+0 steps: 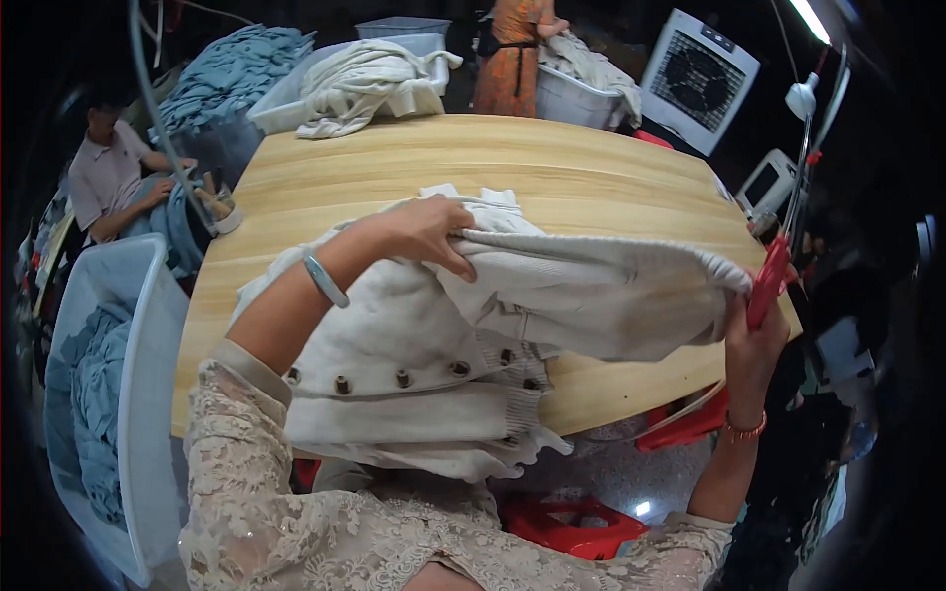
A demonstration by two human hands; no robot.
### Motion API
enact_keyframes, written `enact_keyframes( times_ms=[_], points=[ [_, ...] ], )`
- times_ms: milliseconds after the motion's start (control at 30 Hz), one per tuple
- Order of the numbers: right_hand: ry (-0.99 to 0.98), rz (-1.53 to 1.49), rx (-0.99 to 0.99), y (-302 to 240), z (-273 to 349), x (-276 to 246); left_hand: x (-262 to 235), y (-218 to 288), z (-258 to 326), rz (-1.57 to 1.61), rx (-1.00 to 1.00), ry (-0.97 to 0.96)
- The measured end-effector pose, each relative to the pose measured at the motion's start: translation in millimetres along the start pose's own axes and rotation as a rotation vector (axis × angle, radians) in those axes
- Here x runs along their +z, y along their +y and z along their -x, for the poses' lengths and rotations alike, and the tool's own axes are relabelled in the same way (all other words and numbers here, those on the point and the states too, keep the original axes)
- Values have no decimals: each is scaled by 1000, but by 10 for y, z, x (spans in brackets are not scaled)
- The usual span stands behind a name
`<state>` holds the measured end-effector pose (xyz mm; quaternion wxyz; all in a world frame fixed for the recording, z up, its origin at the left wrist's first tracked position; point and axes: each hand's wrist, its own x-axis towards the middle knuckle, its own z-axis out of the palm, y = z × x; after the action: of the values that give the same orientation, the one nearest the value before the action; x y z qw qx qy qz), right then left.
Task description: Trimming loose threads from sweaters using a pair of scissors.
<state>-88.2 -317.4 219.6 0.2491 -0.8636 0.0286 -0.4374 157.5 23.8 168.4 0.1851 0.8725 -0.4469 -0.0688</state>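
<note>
A cream knit cardigan (384,325) with dark buttons and ribbed edging lies bunched on the wooden table, its lower edge hanging over the near side. My left hand (434,234), arched over its upper part, grips the fabric between thumb and fingers. From there a stretch of the cardigan runs raised to the right. At its far right end, my right hand (757,323) is closed around the fabric. A red-handled tool (769,281) also sits in that hand; its exact kind is hard to make out.
Bins of blue-grey garments (99,414) stand at left, and a tub (434,69) with cream knits touches the table's (611,167) far edge. One person sits at left; another stands behind. A lamp stand (803,148) rises at right, near a fan unit (695,79). A red stool (572,527) is below.
</note>
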Motion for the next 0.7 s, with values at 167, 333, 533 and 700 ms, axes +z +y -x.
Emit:
enact_keyframes(
  times_ms=[167, 333, 533, 700],
  points=[
    [84, 82, 185, 190, -328, -237, -77, -90, -345, 55, 32, -141],
    [95, 11, 192, 520, -454, -337, -36, -314, -530, -1, 48, -59],
    [139, -193, 385, 817, -583, -480, -296, -16, -859, 153, -126, 597],
    [342, -151, 405, 1301, -959, -715, -1221, 1477, -815, 956, 155, 418]
  ],
)
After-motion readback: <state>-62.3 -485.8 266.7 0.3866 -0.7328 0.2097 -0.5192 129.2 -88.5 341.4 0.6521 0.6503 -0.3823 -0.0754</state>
